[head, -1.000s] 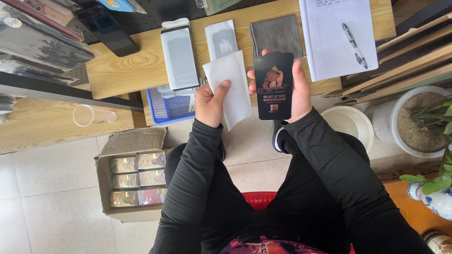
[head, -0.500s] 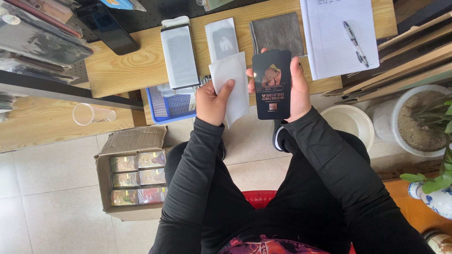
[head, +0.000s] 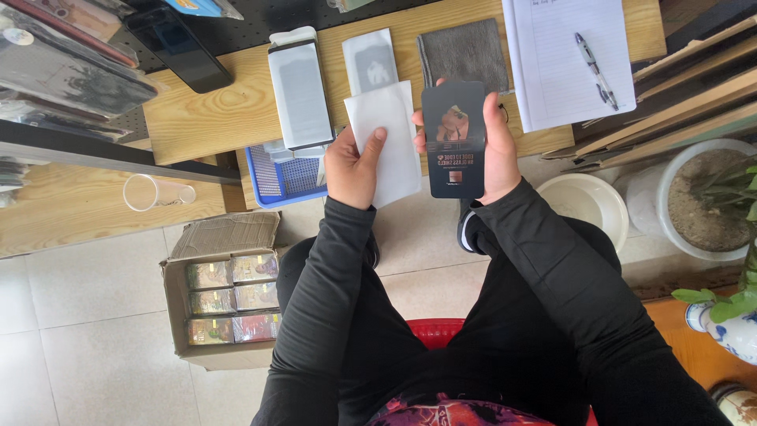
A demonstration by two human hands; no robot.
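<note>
Wooden table (head: 213, 118): fills the upper part of the frame; it carries a lined notepad (head: 552, 55) with a pen (head: 593, 69) at upper right, a grey cloth (head: 465, 54) at top centre, and a long white-and-grey flat pack (head: 300, 93) to its left.
Cardboard box (head: 225, 296): lower left, on the floor tiles, open and packed with small glossy boxes.
White sleeve (head: 386, 142): centre frame, above my lap; flat, plain, paper-like, slightly tilted.
Dark card (head: 453, 140): just right of the sleeve, upright; glossy black, rounded corners, a small picture near its top.
My left hand (head: 352, 166): closed on the sleeve's lower left edge, thumb pressed across its face.
My right hand (head: 497, 150): wrapped round the card's right edge and back, fingers closed on it.
Doing it well: I judge both pieces should be held by the edges, apart, with the faces unsmudged.
</note>
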